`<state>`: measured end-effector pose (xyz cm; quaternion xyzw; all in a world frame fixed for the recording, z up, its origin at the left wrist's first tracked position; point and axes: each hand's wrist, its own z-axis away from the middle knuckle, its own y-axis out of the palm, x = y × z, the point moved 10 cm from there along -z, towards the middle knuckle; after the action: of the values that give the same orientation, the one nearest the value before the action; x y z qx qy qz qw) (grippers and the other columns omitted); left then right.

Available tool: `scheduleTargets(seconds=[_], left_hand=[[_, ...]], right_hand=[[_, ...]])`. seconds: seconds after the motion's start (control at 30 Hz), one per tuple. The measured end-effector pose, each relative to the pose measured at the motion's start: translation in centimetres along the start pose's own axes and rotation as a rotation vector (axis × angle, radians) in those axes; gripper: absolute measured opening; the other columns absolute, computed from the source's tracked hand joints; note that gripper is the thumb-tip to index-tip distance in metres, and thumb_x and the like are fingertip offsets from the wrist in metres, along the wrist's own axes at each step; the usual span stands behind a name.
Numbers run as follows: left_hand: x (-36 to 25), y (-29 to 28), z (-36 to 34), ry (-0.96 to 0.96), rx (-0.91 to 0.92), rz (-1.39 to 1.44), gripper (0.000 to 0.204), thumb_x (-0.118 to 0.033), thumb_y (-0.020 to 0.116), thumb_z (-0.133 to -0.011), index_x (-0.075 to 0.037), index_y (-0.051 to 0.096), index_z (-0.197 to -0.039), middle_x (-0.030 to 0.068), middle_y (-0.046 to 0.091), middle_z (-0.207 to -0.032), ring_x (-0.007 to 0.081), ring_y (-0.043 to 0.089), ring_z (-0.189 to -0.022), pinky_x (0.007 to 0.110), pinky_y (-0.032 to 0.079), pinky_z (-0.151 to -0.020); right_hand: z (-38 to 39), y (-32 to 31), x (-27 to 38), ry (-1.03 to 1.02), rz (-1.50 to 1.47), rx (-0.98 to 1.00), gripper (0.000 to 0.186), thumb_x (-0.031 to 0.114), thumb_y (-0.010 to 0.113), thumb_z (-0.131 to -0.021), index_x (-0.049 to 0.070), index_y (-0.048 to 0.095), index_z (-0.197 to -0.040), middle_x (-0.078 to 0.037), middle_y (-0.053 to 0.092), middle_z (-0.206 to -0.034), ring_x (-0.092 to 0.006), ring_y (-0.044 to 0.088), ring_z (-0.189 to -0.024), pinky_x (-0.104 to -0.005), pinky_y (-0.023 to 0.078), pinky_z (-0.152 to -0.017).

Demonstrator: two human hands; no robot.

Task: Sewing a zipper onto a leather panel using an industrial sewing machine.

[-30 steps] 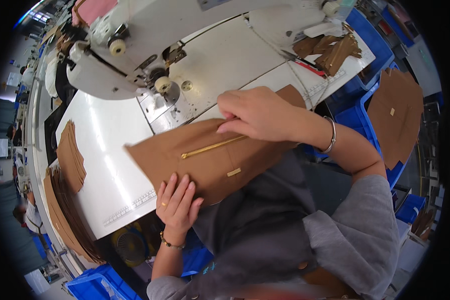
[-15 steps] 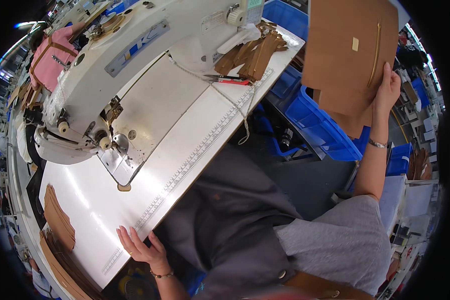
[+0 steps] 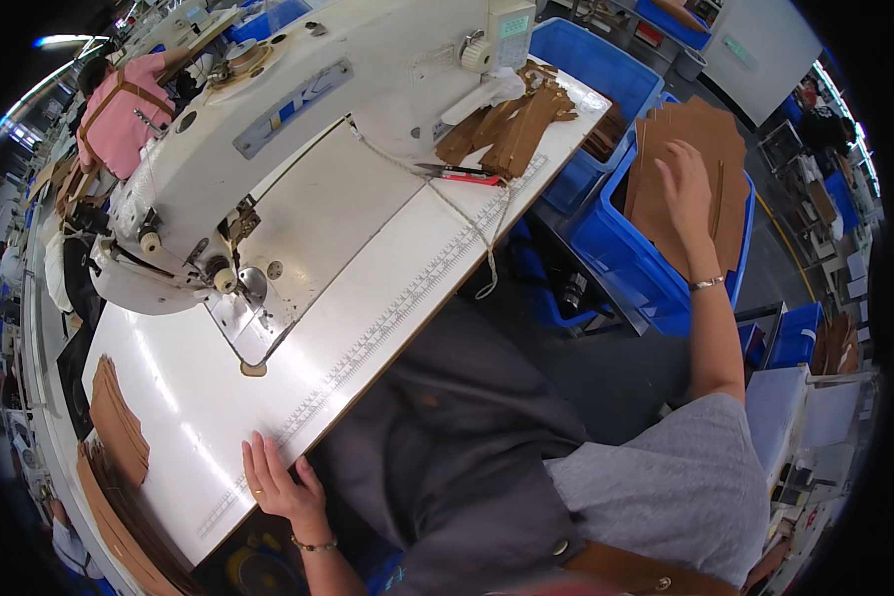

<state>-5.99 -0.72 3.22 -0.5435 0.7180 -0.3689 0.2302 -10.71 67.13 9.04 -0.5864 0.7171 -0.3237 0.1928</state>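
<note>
My right hand (image 3: 689,199) is over a stack of brown panels (image 3: 705,127) in a blue crate (image 3: 616,238) at the right. Its fingers are extended and slightly apart, with nothing gripped; whether the palm touches the top panel I cannot tell. A thin zipper line runs down that panel beside the hand. On the front edge of the white sewing table (image 3: 184,363), my left hand (image 3: 283,487) lies open, fingers spread and holding nothing. The sewing machine (image 3: 298,109) stands beyond it, its needle area over the metal plate.
Brown strips (image 3: 521,119) lie piled at the table's far right, beside red-handled snips (image 3: 464,176) and a loose white cord (image 3: 457,214). Curved brown pieces (image 3: 117,422) are stacked at the left end. Another blue crate (image 3: 586,65) stands behind. A person in pink (image 3: 124,114) works at far left.
The brown zippered panel went from my raised right hand down onto the blue crate, and that hand has let go. My left hand stays on the table edge. The view shifted slightly.
</note>
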Motion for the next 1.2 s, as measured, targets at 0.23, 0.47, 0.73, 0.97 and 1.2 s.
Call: scheduleTargets(seconds=[0.23,0.47,0.73,0.97,1.2], left_hand=[[0.2,-0.1,0.0,-0.022,0.032,-0.014,0.05,-0.041,0.043,-0.113,0.0,0.067,-0.131,0.0154,0.073,-0.131,0.0396,0.065,-0.125,0.051,0.051,-0.106],[0.2,0.0,0.2,-0.023,0.039,-0.023,0.051,-0.043,0.043,-0.113,-0.002,0.07,-0.127,0.0147,0.073,-0.13,0.0384,0.066,-0.124,0.052,0.051,-0.106],[0.1,0.1,0.0,0.007,0.062,-0.012,0.048,-0.037,0.046,-0.112,0.002,0.07,-0.127,0.0189,0.072,-0.13,0.0417,0.066,-0.123,0.051,0.052,-0.106],[0.1,0.0,0.2,-0.01,0.056,-0.033,0.049,-0.04,0.045,-0.112,-0.002,0.072,-0.127,0.0155,0.074,-0.129,0.0383,0.066,-0.124,0.051,0.05,-0.107],[0.3,0.2,0.4,-0.029,0.055,-0.024,0.051,-0.043,0.045,-0.111,-0.004,0.073,-0.125,0.0127,0.074,-0.129,0.0364,0.067,-0.124,0.051,0.049,-0.109]], right_hand=[[-7.1,8.2,16.0,-0.527,-0.085,0.141,0.028,0.007,0.061,-0.091,0.008,0.072,-0.117,-0.009,0.071,-0.123,-0.0294,0.069,-0.11,-0.0391,0.057,-0.093],[-9.4,13.8,16.8,-0.603,0.118,0.569,0.035,0.003,0.059,-0.088,0.005,0.072,-0.121,-0.008,0.07,-0.119,-0.0302,0.069,-0.11,-0.0378,0.058,-0.089],[-9.0,12.7,17.3,-0.633,-0.053,0.447,0.03,0.005,0.058,-0.092,0.004,0.069,-0.119,-0.01,0.066,-0.113,-0.0319,0.069,-0.105,-0.0407,0.057,-0.087],[-9.3,11.6,20.4,-0.675,-0.034,0.418,0.033,0.005,0.064,-0.088,0.009,0.071,-0.121,-0.009,0.066,-0.111,-0.0309,0.07,-0.096,-0.0422,0.057,-0.077],[-9.1,11.7,22.2,-0.838,-0.098,0.311,0.019,0.009,0.07,-0.089,0.01,0.071,-0.108,-0.005,0.066,-0.093,-0.0283,0.07,-0.085,-0.0392,0.057,-0.069]])
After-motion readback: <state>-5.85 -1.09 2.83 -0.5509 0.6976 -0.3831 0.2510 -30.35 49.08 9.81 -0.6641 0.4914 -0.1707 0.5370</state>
